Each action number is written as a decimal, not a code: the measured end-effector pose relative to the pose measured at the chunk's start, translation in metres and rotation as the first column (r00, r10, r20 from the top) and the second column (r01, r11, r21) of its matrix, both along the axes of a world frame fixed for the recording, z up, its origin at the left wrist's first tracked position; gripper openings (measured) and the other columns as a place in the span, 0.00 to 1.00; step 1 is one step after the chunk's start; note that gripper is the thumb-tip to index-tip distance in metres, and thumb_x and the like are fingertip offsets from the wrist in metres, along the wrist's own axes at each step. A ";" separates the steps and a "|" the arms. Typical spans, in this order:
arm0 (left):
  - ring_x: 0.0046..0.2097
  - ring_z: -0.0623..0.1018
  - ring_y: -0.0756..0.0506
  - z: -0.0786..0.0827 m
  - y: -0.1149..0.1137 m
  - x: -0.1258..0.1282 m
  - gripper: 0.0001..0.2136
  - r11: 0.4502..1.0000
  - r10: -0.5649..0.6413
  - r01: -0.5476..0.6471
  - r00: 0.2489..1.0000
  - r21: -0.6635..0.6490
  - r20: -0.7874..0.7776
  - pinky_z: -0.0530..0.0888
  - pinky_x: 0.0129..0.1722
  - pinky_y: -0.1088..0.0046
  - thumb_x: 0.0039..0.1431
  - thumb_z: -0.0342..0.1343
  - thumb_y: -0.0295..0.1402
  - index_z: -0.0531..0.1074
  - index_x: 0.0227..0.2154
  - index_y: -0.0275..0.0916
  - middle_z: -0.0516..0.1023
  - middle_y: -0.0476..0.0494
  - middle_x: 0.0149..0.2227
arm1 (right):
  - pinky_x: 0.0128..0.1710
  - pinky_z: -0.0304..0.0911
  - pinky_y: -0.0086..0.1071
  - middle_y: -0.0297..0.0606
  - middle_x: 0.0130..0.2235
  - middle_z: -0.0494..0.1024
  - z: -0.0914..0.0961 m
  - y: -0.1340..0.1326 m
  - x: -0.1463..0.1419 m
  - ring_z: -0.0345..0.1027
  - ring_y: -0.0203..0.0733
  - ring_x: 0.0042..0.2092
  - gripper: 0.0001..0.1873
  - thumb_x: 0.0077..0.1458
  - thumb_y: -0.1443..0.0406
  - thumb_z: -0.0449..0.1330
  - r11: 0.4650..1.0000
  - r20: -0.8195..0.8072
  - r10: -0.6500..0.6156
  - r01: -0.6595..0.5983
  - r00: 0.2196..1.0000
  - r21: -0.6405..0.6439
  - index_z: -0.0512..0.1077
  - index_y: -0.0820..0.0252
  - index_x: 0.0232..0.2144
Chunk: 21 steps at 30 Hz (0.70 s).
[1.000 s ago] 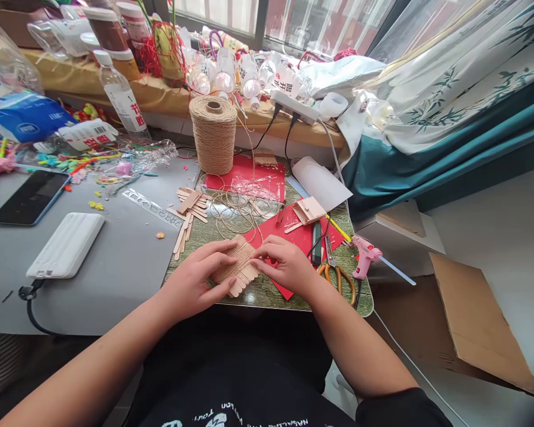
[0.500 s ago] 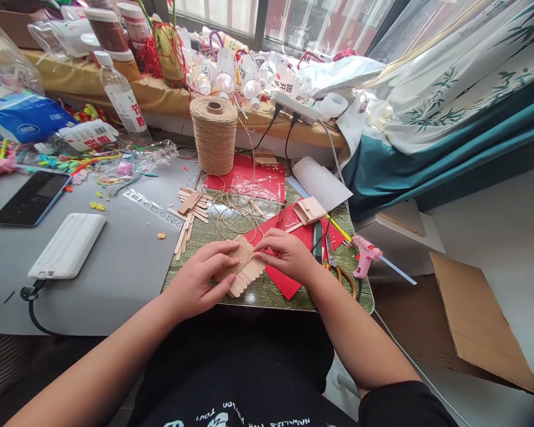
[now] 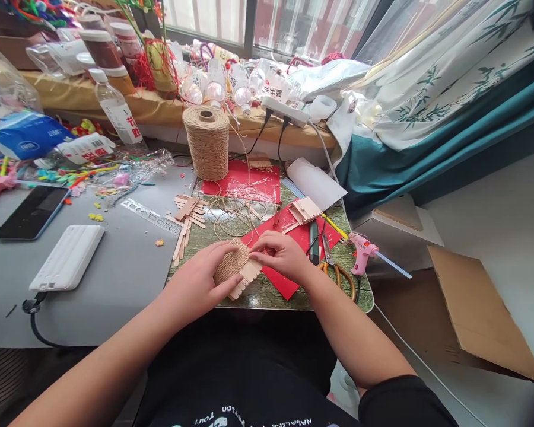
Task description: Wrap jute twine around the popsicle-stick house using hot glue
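A panel of wooden craft sticks (image 3: 239,270), partly wrapped in jute twine, lies on the green mat (image 3: 267,290) near the table's front edge. My left hand (image 3: 200,281) presses on its left side, thumb under the lower edge and fingers curled over the top. My right hand (image 3: 281,255) pinches the panel's upper right edge where the twine runs off. Loose twine (image 3: 231,213) loops back to a large twine spool (image 3: 207,142) standing behind.
Red paper (image 3: 289,279) lies under my right hand. Scissors (image 3: 336,270), a black knife (image 3: 314,242) and a pink glue gun (image 3: 362,252) lie at right. Loose craft sticks (image 3: 187,214), a white power bank (image 3: 67,257) and a phone (image 3: 31,212) lie left. Cardboard (image 3: 476,311) is on the floor.
Both hands shifted slightly away from me with the panel. My right hand moved from the panel's lower right to pinch its upper right edge. The camera tilted a little.
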<state>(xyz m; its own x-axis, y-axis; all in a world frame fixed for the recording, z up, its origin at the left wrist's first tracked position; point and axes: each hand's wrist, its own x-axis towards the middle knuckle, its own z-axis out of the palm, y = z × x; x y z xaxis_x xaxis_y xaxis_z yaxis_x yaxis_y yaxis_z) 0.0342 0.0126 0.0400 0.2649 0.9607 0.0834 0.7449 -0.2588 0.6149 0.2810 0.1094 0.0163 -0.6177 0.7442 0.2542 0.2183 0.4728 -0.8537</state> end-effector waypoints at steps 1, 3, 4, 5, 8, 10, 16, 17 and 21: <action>0.66 0.74 0.36 0.000 0.001 0.005 0.25 1.000 -0.003 0.003 1.000 0.013 -0.018 0.73 0.64 0.53 0.69 0.56 0.48 0.65 0.65 0.48 0.72 0.41 0.67 | 0.35 0.62 0.32 0.35 0.35 0.77 -0.001 0.000 0.000 0.65 0.36 0.34 0.09 0.64 0.58 0.70 1.000 -0.010 -0.008 0.008 1.000 -0.024 0.82 0.57 0.37; 0.63 0.76 0.37 0.000 0.004 0.010 0.23 1.000 0.005 -0.004 0.999 0.028 -0.035 0.75 0.61 0.56 0.70 0.55 0.47 0.65 0.65 0.49 0.74 0.43 0.65 | 0.34 0.61 0.32 0.34 0.34 0.76 -0.005 0.000 0.001 0.65 0.36 0.33 0.09 0.63 0.57 0.70 0.996 -0.036 -0.027 0.023 0.999 -0.091 0.83 0.57 0.38; 0.62 0.77 0.38 0.000 0.004 0.012 0.23 1.000 0.010 -0.009 0.999 0.026 -0.037 0.76 0.60 0.57 0.71 0.54 0.47 0.64 0.65 0.49 0.74 0.44 0.65 | 0.34 0.61 0.31 0.34 0.34 0.76 -0.008 0.000 0.002 0.65 0.36 0.33 0.10 0.63 0.57 0.71 0.991 -0.055 -0.034 0.026 0.998 -0.134 0.83 0.57 0.38; 0.62 0.77 0.38 0.000 0.005 0.012 0.23 1.000 0.014 -0.013 0.999 0.021 -0.037 0.76 0.59 0.58 0.71 0.53 0.46 0.64 0.65 0.50 0.74 0.45 0.65 | 0.33 0.61 0.31 0.34 0.35 0.76 -0.011 0.000 0.003 0.64 0.36 0.32 0.10 0.63 0.56 0.71 0.984 -0.077 -0.038 0.024 0.996 -0.179 0.83 0.57 0.39; 0.64 0.76 0.39 -0.001 0.004 0.009 0.23 1.000 0.006 -0.006 1.000 0.009 -0.031 0.75 0.60 0.59 0.73 0.52 0.46 0.63 0.67 0.51 0.73 0.46 0.66 | 0.34 0.62 0.32 0.36 0.37 0.78 -0.020 0.001 0.005 0.65 0.36 0.33 0.13 0.62 0.55 0.70 0.960 -0.141 -0.041 -0.001 0.989 -0.281 0.83 0.57 0.41; 0.65 0.75 0.39 -0.002 0.004 0.006 0.23 1.000 -0.015 0.015 1.000 0.003 -0.027 0.74 0.63 0.59 0.73 0.51 0.46 0.62 0.67 0.52 0.71 0.47 0.67 | 0.36 0.63 0.32 0.36 0.37 0.79 -0.026 0.001 0.005 0.66 0.37 0.34 0.15 0.62 0.53 0.70 0.950 -0.171 -0.047 -0.009 0.984 -0.312 0.83 0.58 0.41; 0.64 0.76 0.39 0.000 0.006 0.005 0.22 0.999 -0.032 0.034 0.997 0.021 -0.072 0.75 0.61 0.59 0.73 0.51 0.47 0.63 0.66 0.51 0.73 0.46 0.67 | 0.40 0.66 0.34 0.37 0.37 0.79 -0.034 -0.001 0.001 0.70 0.39 0.37 0.17 0.61 0.51 0.70 0.939 -0.240 -0.091 0.002 0.966 -0.345 0.82 0.59 0.37; 0.63 0.77 0.38 0.001 0.006 0.007 0.22 0.999 -0.031 0.035 0.994 0.036 -0.106 0.75 0.60 0.58 0.73 0.51 0.47 0.64 0.65 0.50 0.74 0.45 0.66 | 0.40 0.66 0.34 0.37 0.37 0.79 -0.035 -0.002 0.001 0.70 0.39 0.38 0.16 0.61 0.51 0.70 0.938 -0.249 -0.097 0.005 0.964 -0.347 0.82 0.59 0.37; 0.60 0.79 0.32 0.007 0.007 0.018 0.25 0.991 -0.002 0.042 0.957 0.131 -0.290 0.76 0.57 0.50 0.71 0.51 0.53 0.67 0.61 0.42 0.76 0.36 0.63 | 0.41 0.66 0.34 0.37 0.37 0.79 -0.033 -0.005 0.003 0.71 0.40 0.38 0.17 0.62 0.50 0.69 0.942 -0.229 -0.105 0.023 0.968 -0.335 0.81 0.59 0.37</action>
<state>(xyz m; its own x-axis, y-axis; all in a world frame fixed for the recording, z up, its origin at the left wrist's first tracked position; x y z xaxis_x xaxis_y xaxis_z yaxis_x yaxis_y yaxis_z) 0.0522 0.0195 0.0467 0.3179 0.9395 0.1279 0.8783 -0.3426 0.3335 0.2838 0.1049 -0.0166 -0.5167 0.8471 0.1244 0.0074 0.1498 -0.9887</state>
